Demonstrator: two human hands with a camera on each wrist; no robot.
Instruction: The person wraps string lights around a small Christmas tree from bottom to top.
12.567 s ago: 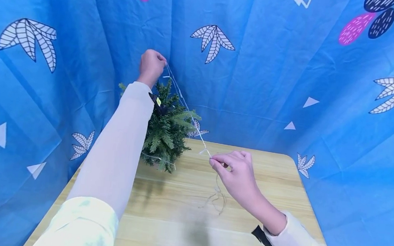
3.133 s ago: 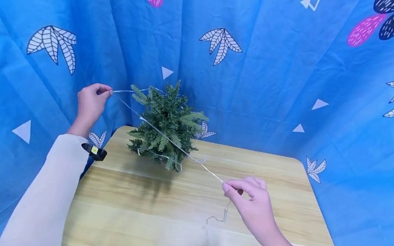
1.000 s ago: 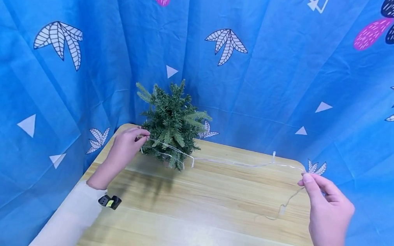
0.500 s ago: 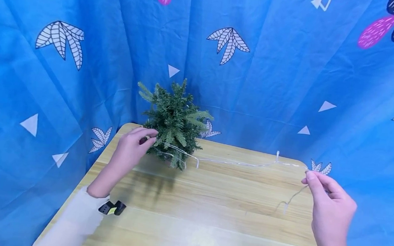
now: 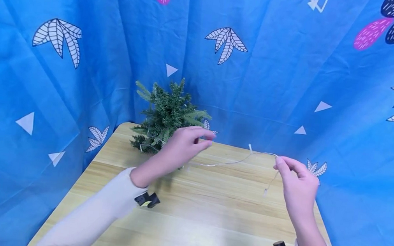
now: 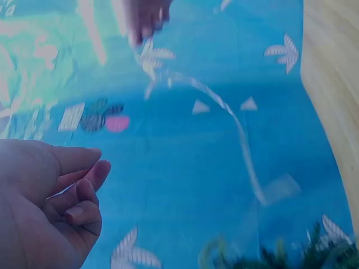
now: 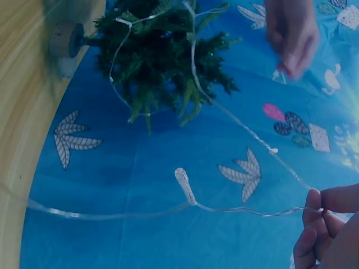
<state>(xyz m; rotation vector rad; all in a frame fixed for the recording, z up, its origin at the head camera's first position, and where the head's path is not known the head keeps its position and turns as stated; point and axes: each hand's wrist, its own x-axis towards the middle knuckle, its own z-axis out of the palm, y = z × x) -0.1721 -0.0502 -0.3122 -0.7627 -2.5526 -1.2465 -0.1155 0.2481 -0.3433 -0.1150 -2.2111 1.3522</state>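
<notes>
A small artificial Christmas tree (image 5: 170, 107) stands at the back left, its round wooden base (image 7: 66, 40) showing in the right wrist view. Thin clear string lights (image 5: 230, 163) wind about its lower branches and run out to the right. My right hand (image 5: 299, 182) pinches the strand between thumb and fingertips, and a loose tail with a small bulb hangs below. In front of the tree, my left hand (image 5: 186, 143) is in the air with loosely bent fingers (image 6: 78, 159) and nothing between them. It hides part of the lower tree and strand.
Underneath is a light wooden table (image 5: 203, 213) with a rounded back corner. Blue patterned cloth (image 5: 256, 85) hangs behind it and along both sides. Each wrist carries a small black camera, such as the left one (image 5: 147, 200).
Earlier the left hand held the strand by the tree's side; now it has let go and moved right across the tree's front. The right hand has come slightly left, slackening the strand.
</notes>
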